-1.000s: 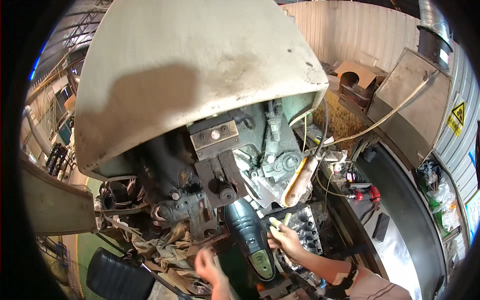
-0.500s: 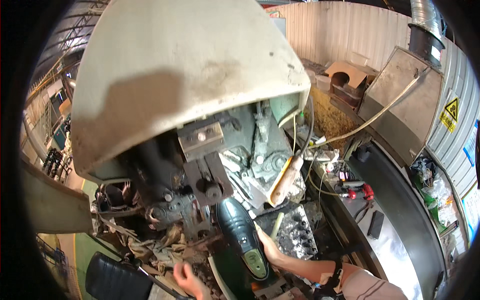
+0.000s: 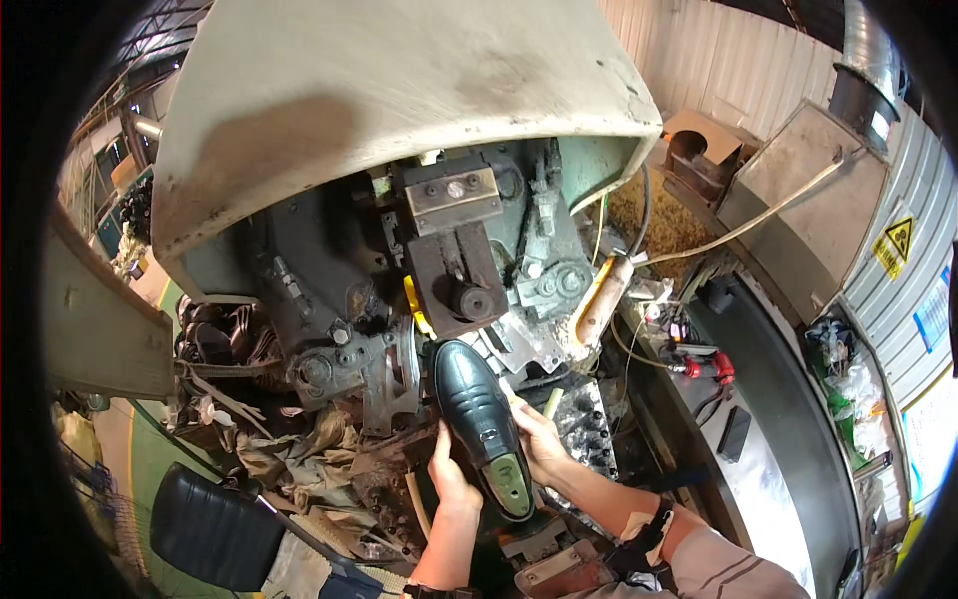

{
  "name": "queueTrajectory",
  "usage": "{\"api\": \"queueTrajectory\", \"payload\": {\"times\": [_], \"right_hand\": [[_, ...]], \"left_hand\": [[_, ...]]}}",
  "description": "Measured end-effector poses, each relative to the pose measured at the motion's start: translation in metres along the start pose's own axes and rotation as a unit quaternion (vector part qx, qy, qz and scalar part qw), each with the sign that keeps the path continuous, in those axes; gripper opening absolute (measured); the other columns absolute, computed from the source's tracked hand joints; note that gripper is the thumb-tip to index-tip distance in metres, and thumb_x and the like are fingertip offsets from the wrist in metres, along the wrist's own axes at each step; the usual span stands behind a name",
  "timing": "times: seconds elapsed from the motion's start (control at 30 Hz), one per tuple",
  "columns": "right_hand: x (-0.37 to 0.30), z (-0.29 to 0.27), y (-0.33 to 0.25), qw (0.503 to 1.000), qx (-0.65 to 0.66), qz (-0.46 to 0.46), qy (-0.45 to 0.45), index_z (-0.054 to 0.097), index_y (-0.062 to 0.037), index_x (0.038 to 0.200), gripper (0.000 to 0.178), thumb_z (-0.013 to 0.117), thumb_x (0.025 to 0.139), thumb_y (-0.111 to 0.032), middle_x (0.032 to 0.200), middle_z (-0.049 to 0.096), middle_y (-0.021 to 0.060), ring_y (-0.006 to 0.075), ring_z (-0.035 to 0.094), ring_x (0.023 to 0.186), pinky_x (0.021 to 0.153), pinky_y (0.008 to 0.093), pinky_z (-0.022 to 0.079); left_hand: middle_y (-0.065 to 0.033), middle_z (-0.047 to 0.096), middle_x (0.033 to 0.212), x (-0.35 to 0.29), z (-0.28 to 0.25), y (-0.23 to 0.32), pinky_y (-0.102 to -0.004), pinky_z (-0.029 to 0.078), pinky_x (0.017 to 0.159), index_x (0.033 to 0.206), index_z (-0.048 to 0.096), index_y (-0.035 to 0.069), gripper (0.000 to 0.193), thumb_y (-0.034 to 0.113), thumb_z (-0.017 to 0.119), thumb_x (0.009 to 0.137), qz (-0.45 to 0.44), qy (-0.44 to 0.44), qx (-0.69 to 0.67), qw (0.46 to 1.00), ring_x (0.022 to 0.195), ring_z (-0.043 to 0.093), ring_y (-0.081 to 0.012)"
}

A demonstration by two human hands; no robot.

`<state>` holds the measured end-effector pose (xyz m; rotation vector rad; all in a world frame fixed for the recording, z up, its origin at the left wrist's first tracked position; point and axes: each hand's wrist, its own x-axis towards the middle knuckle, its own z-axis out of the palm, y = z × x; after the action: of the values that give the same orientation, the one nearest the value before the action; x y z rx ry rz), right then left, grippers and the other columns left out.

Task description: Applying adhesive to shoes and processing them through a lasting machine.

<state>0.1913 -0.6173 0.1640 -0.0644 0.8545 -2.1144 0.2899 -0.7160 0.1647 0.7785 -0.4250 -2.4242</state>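
Note:
A black leather shoe [image 3: 469, 389] lies toe-away in the middle of the view, under the machine's dark metal head [image 3: 454, 285]. Inside its opening sits a green shoe last [image 3: 509, 484]. My left hand [image 3: 452, 477] grips the shoe's left side, thumb and fingers along the upper. On the opposite side, my right hand [image 3: 539, 439] holds the shoe near its middle. The toe points at the metal parts beneath the head; whether it touches them I cannot tell. The fingers under the shoe are hidden.
A large pale hood [image 3: 399, 90] covers the machine. To the right stand a wooden-handled tool [image 3: 604, 299], a red air tool [image 3: 709, 367] and a dark conveyor belt [image 3: 788, 399]. Crumpled cloth [image 3: 319, 449] and a black padded seat [image 3: 215, 524] are at lower left.
My left hand has come up from below and taken hold of the shoe's left side. My right hand stays on the shoe. The view has shifted, with the machine head appearing farther right.

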Motion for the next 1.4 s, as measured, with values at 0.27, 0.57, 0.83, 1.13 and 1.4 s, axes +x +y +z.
{"api": "queueTrajectory", "payload": {"times": [0.27,0.57,0.83,1.13,1.4], "right_hand": [[-0.009,0.006,0.000,0.989,-0.002,-0.054,0.138,0.053,-0.0051,0.141,0.051,0.070,0.093,-0.004,0.114,0.070,0.0095,0.0166,0.069,0.095,0.085,0.0309,0.057],[-0.020,0.010,-0.008,0.990,-0.010,-0.049,0.131,0.055,-0.0026,0.140,0.047,0.069,0.094,-0.003,0.113,0.072,0.0125,0.0167,0.070,0.092,0.083,0.0315,0.059],[-0.011,0.014,-0.007,0.989,0.000,-0.023,0.149,0.058,-0.0018,0.136,0.043,0.069,0.094,-0.002,0.113,0.072,0.0115,0.0159,0.070,0.092,0.083,0.0303,0.059],[-0.001,0.003,0.002,0.989,0.003,-0.020,0.144,0.060,0.0003,0.133,0.040,0.067,0.094,-0.003,0.115,0.071,0.0114,0.0160,0.071,0.094,0.082,0.0301,0.060],[0.008,-0.004,0.007,0.990,0.007,-0.033,0.134,0.060,0.0026,0.130,0.037,0.066,0.094,-0.002,0.111,0.072,0.0116,0.0161,0.071,0.093,0.082,0.0299,0.060]], "left_hand": [[-0.0099,0.072,0.113,-0.003,0.007,-0.006,-0.0423,0.055,0.091,0.119,0.067,0.004,0.041,0.040,0.055,0.103,-0.004,0.064,-0.018,0.998,0.097,0.070,-0.0269],[-0.0141,0.070,0.111,-0.010,0.001,-0.012,-0.0423,0.057,0.082,0.118,0.063,-0.003,0.038,0.032,0.059,0.102,0.009,0.071,-0.029,0.997,0.094,0.070,-0.0272],[-0.0129,0.070,0.112,0.000,0.000,-0.007,-0.0434,0.058,0.082,0.118,0.064,-0.002,0.037,0.032,0.060,0.101,0.004,0.066,-0.043,0.997,0.092,0.070,-0.0275],[-0.0131,0.071,0.112,0.004,0.001,-0.006,-0.0432,0.058,0.082,0.117,0.066,-0.002,0.035,0.029,0.058,0.102,-0.003,0.068,-0.056,0.996,0.093,0.070,-0.0277],[-0.0122,0.071,0.107,0.020,-0.009,-0.013,-0.0395,0.058,0.079,0.113,0.067,-0.003,0.031,0.026,0.061,0.101,0.025,0.070,-0.055,0.996,0.089,0.070,-0.0247]]}}
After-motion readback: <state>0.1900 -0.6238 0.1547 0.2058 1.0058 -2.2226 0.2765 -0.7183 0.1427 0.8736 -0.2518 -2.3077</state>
